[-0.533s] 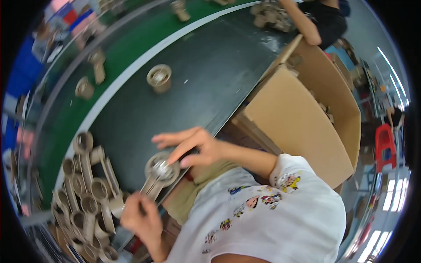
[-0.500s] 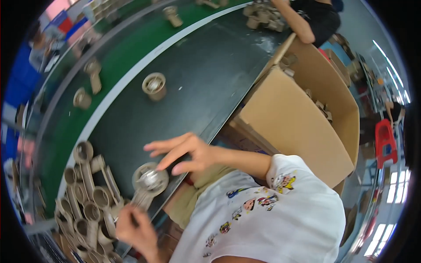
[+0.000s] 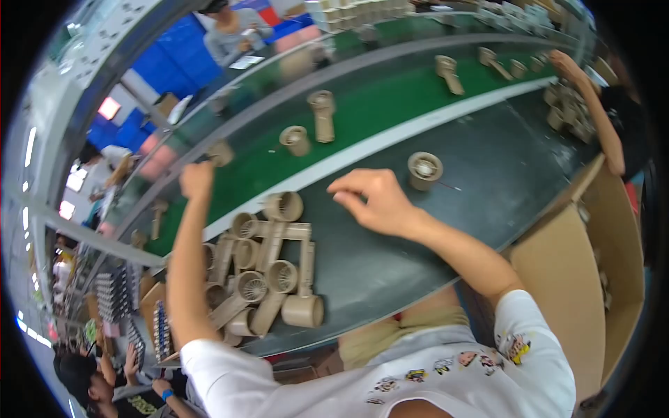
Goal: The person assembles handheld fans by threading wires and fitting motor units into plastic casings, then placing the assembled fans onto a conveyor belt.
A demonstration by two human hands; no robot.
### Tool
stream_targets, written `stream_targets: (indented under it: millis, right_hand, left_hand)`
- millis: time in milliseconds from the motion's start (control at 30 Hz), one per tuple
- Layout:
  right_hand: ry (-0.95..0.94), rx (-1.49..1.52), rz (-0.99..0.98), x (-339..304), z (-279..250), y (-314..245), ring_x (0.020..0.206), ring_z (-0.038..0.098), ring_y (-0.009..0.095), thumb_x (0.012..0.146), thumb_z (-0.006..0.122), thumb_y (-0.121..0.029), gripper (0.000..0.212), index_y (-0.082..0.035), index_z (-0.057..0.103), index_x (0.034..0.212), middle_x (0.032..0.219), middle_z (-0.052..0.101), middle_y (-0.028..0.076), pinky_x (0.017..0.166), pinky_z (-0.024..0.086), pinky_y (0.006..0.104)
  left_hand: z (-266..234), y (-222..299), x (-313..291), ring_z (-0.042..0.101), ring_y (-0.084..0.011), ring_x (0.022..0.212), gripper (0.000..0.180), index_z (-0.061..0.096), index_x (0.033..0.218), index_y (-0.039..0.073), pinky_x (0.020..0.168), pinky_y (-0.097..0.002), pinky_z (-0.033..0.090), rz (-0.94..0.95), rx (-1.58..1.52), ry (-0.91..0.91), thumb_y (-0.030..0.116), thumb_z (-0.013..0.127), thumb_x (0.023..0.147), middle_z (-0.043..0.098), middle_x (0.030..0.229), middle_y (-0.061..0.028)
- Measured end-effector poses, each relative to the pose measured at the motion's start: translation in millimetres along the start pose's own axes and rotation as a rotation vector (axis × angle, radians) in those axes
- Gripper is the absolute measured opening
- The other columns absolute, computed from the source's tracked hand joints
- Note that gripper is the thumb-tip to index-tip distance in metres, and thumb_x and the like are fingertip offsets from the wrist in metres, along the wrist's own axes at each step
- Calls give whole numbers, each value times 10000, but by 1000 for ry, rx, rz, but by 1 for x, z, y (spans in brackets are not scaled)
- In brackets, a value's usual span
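Note:
My left hand [image 3: 197, 181] is stretched out over the green conveyor belt, its fingers curled and partly hidden. Against it is a blurred beige handled housing [image 3: 220, 153], shaped like a hair dryer, which it appears to grip. My right hand [image 3: 373, 200] hovers above the dark worktop [image 3: 390, 258], thumb and bent fingers apart, holding nothing. Between my arms lies a pile of beige handled housings [image 3: 282, 275], some with round grilles showing. Right of my right hand stands a short beige cup [image 3: 424, 171] with a pale metallic-looking part inside.
More beige pieces, including a handled housing [image 3: 322, 115] and a cup [image 3: 295, 141], sit on the green belt [image 3: 376, 118]. A white strip [image 3: 390, 136] divides belt from worktop. At right stands an open cardboard box [image 3: 557, 279], with a co-worker's arm [image 3: 608, 132] beyond.
My left hand has gone from the near worktop edge out over the belt, with the handled housing. My right hand has come away from that housing. The view has turned left.

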State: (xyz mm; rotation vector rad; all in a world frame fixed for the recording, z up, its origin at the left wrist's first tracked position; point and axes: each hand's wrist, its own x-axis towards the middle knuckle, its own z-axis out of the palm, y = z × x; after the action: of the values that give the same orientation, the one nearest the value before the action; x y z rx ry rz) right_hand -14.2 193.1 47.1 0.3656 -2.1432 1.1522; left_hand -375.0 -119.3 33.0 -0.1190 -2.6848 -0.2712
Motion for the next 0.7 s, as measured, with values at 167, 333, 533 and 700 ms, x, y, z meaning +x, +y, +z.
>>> stream_targets:
  millis: [167,333,533,700]
  right_hand:
    - [-88,-99,137,70,51,59,951,635,287,774,685,-20,455,10,546,1206,1049,625,162,830,512,387]
    - [-268,-418,104,120,127,114,1274,334,469,695,722,-75,854,-48,304,1439,1422,283,292,1024,367,516]
    - [-448,-531,139,134,136,142,1111,476,406,692,669,-32,417,-17,601,1104,1137,535,227,903,450,494]
    - [-241,-319,-25,86,81,59,1019,530,351,637,785,-99,528,-7,626,1132,1049,614,174,904,466,410]
  left_hand:
    - [29,54,-36,658,-424,919,345,673,853,-38,798,-485,526,-218,-181,15,290,688,747,676,941,-264]
    - [36,25,-38,667,-422,876,269,678,860,-49,783,-491,533,-287,-162,106,202,599,805,675,888,-273]
    - [50,31,-41,513,-486,1125,437,611,1043,-57,938,-542,432,-346,-176,-28,316,627,817,571,1175,-312]
    - [2,23,-56,546,-398,1105,568,570,1149,-5,935,-505,417,99,-121,14,457,645,828,619,1123,-234]
